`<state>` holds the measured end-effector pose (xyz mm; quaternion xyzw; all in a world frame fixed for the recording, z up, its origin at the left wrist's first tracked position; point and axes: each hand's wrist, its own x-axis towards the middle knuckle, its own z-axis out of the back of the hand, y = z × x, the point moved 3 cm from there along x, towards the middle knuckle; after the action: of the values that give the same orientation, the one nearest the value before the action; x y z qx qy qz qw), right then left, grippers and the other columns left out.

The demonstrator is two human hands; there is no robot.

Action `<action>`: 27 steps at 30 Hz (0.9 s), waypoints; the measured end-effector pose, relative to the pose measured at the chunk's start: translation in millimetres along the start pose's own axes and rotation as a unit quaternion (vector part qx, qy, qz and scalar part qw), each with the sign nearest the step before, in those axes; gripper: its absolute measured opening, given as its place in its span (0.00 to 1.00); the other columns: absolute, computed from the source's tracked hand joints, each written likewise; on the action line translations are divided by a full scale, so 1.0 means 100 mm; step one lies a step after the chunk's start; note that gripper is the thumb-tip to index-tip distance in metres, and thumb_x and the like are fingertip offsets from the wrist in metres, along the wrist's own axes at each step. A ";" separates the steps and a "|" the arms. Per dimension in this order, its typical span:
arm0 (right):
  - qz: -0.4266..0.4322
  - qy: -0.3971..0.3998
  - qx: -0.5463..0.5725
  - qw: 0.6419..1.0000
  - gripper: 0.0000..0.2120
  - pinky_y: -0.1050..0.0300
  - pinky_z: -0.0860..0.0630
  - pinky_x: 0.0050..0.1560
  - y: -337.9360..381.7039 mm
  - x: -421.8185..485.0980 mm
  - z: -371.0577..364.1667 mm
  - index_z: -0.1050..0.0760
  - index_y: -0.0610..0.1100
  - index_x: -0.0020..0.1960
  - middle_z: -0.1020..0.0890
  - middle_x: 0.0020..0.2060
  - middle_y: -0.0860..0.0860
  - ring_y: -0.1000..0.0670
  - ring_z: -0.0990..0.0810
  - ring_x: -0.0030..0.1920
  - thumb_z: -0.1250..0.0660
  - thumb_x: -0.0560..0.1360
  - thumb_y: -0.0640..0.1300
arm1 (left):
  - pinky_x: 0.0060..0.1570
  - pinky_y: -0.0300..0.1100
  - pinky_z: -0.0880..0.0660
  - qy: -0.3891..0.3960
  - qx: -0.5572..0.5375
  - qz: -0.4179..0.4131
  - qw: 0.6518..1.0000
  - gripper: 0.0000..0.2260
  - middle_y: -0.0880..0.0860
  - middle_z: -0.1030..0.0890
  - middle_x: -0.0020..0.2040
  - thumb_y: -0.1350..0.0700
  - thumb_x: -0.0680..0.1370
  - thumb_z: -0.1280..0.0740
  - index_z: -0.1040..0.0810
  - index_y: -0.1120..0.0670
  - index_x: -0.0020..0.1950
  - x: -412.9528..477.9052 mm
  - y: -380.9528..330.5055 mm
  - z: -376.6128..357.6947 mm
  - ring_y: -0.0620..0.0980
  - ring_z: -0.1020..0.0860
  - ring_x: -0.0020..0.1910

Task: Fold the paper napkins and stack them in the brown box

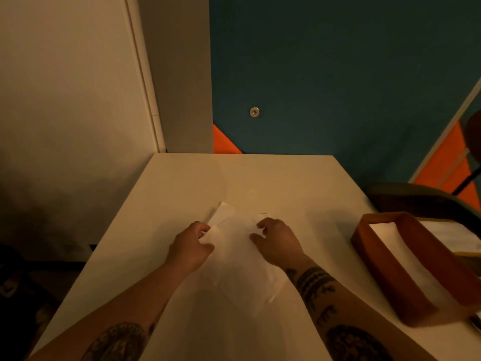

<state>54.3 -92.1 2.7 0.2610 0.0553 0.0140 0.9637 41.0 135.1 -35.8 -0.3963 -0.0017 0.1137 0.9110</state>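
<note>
A white paper napkin lies on the white table in the middle, with another napkin edge showing beneath it at the far side. My left hand pinches the napkin's left corner between thumb and fingers. My right hand rests on the napkin's far right part with its fingers curled onto the paper. The brown box stands at the right of the table, and white folded napkins lie inside it.
A pale wall and door frame rise at the left, a dark teal wall with orange patches behind the table. A chair stands beyond the table's right edge. Papers lie behind the box.
</note>
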 end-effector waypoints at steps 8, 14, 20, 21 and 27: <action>-0.008 0.063 -0.092 0.994 0.16 0.45 0.26 0.62 -0.01 -0.03 -0.25 0.23 0.50 0.61 0.21 0.58 0.48 0.44 0.25 0.60 0.38 0.77 0.55 | 0.55 0.46 0.23 -0.057 0.047 -0.013 0.997 0.14 0.44 0.17 0.53 0.49 0.73 0.24 0.21 0.42 0.57 -0.18 -0.10 -0.08 0.51 0.18 0.53; 0.032 0.131 0.053 0.989 0.24 0.54 0.27 0.61 -0.02 -0.10 -0.19 0.28 0.45 0.71 0.23 0.66 0.47 0.45 0.24 0.64 0.34 0.78 0.55 | 0.57 0.47 0.24 -0.071 0.035 0.004 0.997 0.11 0.42 0.15 0.51 0.44 0.72 0.25 0.19 0.42 0.53 -0.28 -0.23 -0.19 0.50 0.18 0.52; 0.088 0.137 0.051 0.985 0.27 0.59 0.29 0.52 0.00 -0.18 -0.26 0.25 0.42 0.64 0.21 0.61 0.46 0.46 0.23 0.59 0.26 0.72 0.57 | 0.54 0.51 0.19 -0.081 -0.160 0.031 0.983 0.11 0.47 0.14 0.49 0.54 0.72 0.22 0.18 0.47 0.51 -0.28 -0.14 -0.28 0.49 0.16 0.50; 0.089 0.134 0.054 0.986 0.24 0.59 0.29 0.54 -0.02 -0.20 -0.26 0.25 0.42 0.63 0.22 0.61 0.46 0.45 0.23 0.60 0.28 0.74 0.55 | 0.55 0.51 0.20 -0.092 -0.184 0.030 0.978 0.12 0.48 0.15 0.51 0.55 0.72 0.22 0.19 0.47 0.52 -0.30 -0.13 -0.28 0.50 0.17 0.51; 0.028 0.091 0.287 0.953 0.16 0.50 0.20 0.55 -0.03 -0.12 -0.13 0.23 0.44 0.61 0.18 0.55 0.48 0.46 0.20 0.54 0.29 0.76 0.48 | 0.63 0.53 0.24 -0.171 -0.320 0.125 0.923 0.24 0.49 0.21 0.63 0.43 0.76 0.27 0.29 0.47 0.69 -0.34 -0.14 -0.18 0.52 0.21 0.60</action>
<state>41.4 -89.3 -8.6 0.5255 0.1370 0.0481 0.8383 12.8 105.2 -35.0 -0.6385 -0.1447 0.2859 0.6997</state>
